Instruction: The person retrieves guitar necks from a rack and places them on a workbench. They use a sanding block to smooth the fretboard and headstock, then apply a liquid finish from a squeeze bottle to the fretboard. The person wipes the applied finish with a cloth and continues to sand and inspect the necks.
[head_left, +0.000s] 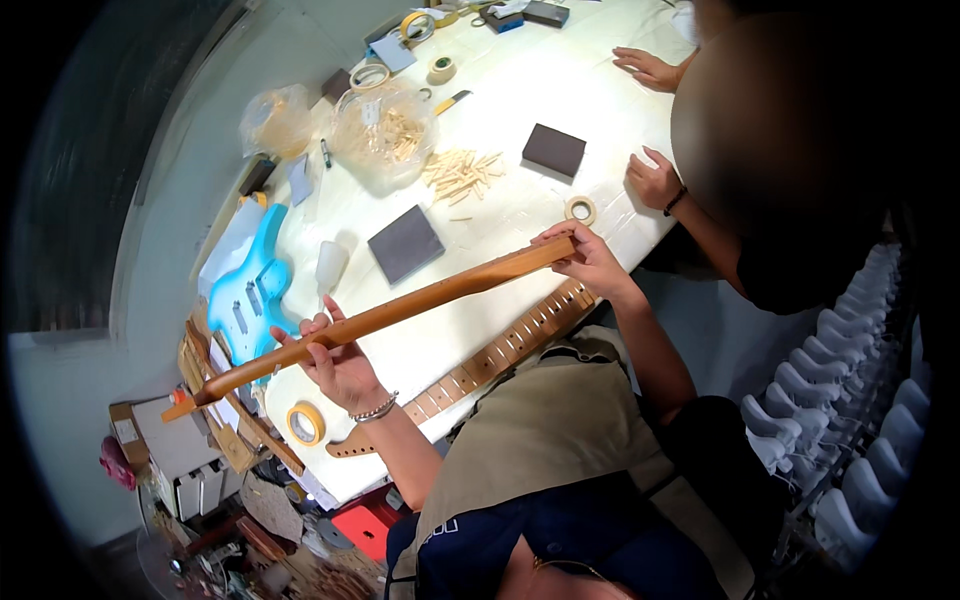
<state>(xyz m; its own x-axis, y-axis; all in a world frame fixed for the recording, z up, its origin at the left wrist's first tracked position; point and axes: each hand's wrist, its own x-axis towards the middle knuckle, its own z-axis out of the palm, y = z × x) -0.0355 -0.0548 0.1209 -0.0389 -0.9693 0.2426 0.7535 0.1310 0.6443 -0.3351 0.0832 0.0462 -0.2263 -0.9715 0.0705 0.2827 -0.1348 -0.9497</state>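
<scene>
Both hands grip a guitar neck (400, 308) above the white table (560, 90): left hand (335, 362) closed near its headstock, right hand (585, 258) apparently pinching its heel end. Second fretted neck (500, 352) lies beneath.

Two guitar necks (400, 312), three sanding blocks (405, 243)
</scene>
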